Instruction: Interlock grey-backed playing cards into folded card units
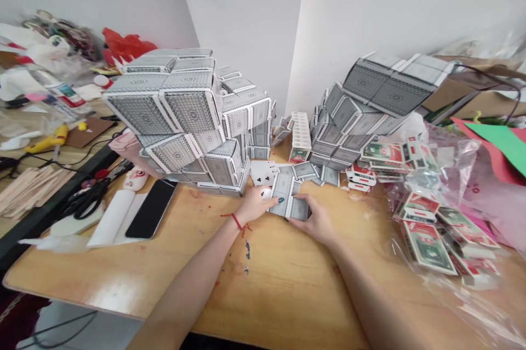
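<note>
Between my two hands are grey-backed playing cards [282, 190], patterned side up, just above the wooden table. My left hand [255, 205] pinches the left card, its thumb with a dark nail lying on the card's face. My right hand [314, 221] grips a second card [299, 208] by its right edge, thumb below and fingers above. The two cards overlap or touch; exactly how they join I cannot tell. Just beyond lie face-up cards [262, 172] with black clubs, and several grey-backed cards [304, 170] are scattered beside them.
Tall stacks of blocks built from cards stand at the left [181, 109] and right [361, 103]. A row of card boxes [301, 136] stands between them. Boxed decks [429, 248] lie on plastic at right. A phone [152, 208] and black scissors [91, 196] lie at left.
</note>
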Demonstrator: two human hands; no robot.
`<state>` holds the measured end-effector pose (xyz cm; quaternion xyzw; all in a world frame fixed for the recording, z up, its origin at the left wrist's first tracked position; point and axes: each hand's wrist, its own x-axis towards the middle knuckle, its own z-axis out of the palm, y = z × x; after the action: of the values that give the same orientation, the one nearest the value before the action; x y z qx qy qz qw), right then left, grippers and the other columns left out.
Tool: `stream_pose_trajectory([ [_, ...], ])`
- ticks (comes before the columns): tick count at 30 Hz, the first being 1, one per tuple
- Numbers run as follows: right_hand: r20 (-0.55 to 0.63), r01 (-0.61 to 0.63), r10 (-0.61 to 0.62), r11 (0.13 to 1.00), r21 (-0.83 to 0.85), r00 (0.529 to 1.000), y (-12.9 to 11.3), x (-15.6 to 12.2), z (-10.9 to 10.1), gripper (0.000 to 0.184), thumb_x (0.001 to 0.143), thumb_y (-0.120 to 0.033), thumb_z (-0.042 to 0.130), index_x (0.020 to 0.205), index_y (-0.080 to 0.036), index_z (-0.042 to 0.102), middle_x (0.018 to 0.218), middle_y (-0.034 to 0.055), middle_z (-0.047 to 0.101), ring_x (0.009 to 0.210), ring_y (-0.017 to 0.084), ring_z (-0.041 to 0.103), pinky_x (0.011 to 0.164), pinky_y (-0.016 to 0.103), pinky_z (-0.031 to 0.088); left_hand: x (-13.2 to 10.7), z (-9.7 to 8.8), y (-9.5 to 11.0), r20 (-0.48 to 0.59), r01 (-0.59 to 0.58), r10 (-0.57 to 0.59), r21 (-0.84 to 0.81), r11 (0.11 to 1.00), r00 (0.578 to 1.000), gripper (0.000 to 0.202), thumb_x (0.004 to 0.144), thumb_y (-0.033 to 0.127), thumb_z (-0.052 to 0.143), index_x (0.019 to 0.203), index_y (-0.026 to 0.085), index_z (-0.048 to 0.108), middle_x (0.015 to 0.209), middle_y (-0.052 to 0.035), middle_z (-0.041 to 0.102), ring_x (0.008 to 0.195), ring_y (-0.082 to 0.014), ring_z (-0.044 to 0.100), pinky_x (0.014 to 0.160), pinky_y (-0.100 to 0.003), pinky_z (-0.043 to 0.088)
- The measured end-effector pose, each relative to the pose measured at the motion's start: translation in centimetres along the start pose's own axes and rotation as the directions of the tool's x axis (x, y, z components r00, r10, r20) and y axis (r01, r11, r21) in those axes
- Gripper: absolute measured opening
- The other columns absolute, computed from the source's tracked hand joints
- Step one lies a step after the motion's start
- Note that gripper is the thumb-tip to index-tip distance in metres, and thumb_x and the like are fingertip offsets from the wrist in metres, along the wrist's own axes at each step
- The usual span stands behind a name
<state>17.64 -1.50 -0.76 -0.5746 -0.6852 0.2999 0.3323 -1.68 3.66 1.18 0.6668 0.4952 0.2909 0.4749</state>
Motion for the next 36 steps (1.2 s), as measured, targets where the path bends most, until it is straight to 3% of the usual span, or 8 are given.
stream_pose_trajectory([
  [10,0.020,-0.006,0.007,0.999,-0.036,1.000,-0.1,0.1,0.0,0.051,0.060,-0.040,0.065,0.104,-0.022,0.047,0.093,0.0059,0.061,0.079,0.022,0.058,0.064,0.032,0.045,-0.1,0.7,-0.1,0.083,0.067,-0.058,-0.118,0.991,0.995,0.030,0.072,0.042,0.054,0.082,0.014,0.057,0.043,0.0073,0.045,0.032,-0.0053,0.036,0.033,-0.017,0.024],
  [14,0.007,0.022,-0.022,0.999,-0.045,1.000,0.0,0.1,0.0,0.052,0.060,-0.038,0.065,0.105,-0.022,0.046,0.097,0.0059,0.060,0.084,0.023,0.057,0.070,0.033,0.044,0.1,0.5,-0.9,0.109,0.102,-0.084,-0.177,0.979,0.991,0.031,0.075,0.045,0.048,0.067,0.015,0.051,0.037,0.0085,0.038,0.028,-0.0065,0.038,0.030,-0.017,0.022],
  [16,-0.015,0.016,-0.016,0.999,-0.052,1.000,0.1,0.1,-0.1,0.052,0.060,-0.038,0.065,0.105,-0.022,0.045,0.096,0.0059,0.059,0.084,0.023,0.057,0.070,0.033,0.044,0.1,0.4,-1.2,0.048,0.111,-0.105,-0.175,0.978,0.993,0.036,0.077,0.047,0.043,0.059,0.016,0.046,0.037,0.0065,0.042,0.028,-0.0075,0.040,0.030,-0.018,0.023],
  [21,-0.043,-0.003,0.000,0.998,-0.064,0.999,0.0,0.0,-0.2,0.052,0.059,-0.038,0.066,0.104,-0.021,0.046,0.092,0.0059,0.060,0.076,0.021,0.056,0.064,0.031,0.044,-0.2,0.2,-1.5,-0.162,0.065,-0.064,0.003,0.998,0.985,0.044,0.076,0.050,0.043,0.046,0.018,0.038,0.030,0.0051,0.037,0.030,-0.0083,0.039,0.035,-0.020,0.024],
  [28,-0.047,0.001,-0.005,0.997,-0.079,0.999,0.0,-0.1,0.0,0.052,0.059,-0.038,0.066,0.104,-0.020,0.047,0.088,0.0049,0.062,0.071,0.019,0.057,0.059,0.028,0.044,0.0,0.1,-1.3,-0.151,-0.030,0.058,0.180,0.983,0.987,0.043,0.079,0.045,0.042,0.045,0.018,0.041,0.031,0.0047,0.036,0.034,-0.0087,0.038,0.039,-0.021,0.023],
  [33,-0.051,0.005,-0.009,0.997,-0.083,0.999,0.1,-0.1,-0.1,0.050,0.060,-0.039,0.065,0.103,-0.019,0.047,0.089,0.0053,0.061,0.074,0.020,0.057,0.060,0.028,0.045,0.2,0.2,-1.5,-0.126,-0.079,0.156,0.474,0.877,0.980,0.035,0.082,0.037,0.040,0.061,0.015,0.056,0.043,0.0010,0.048,0.043,-0.0103,0.043,0.045,-0.022,0.024],
  [36,-0.055,0.010,-0.015,0.996,-0.091,0.998,0.1,-0.1,-0.1,0.049,0.060,-0.039,0.065,0.102,-0.020,0.048,0.089,0.0052,0.061,0.074,0.020,0.058,0.059,0.028,0.044,0.2,0.3,-1.9,-0.089,-0.108,0.189,0.560,0.821,0.978,0.035,0.084,0.036,0.037,0.072,0.014,0.061,0.052,-0.0022,0.055,0.049,-0.0121,0.049,0.048,-0.023,0.026],
])
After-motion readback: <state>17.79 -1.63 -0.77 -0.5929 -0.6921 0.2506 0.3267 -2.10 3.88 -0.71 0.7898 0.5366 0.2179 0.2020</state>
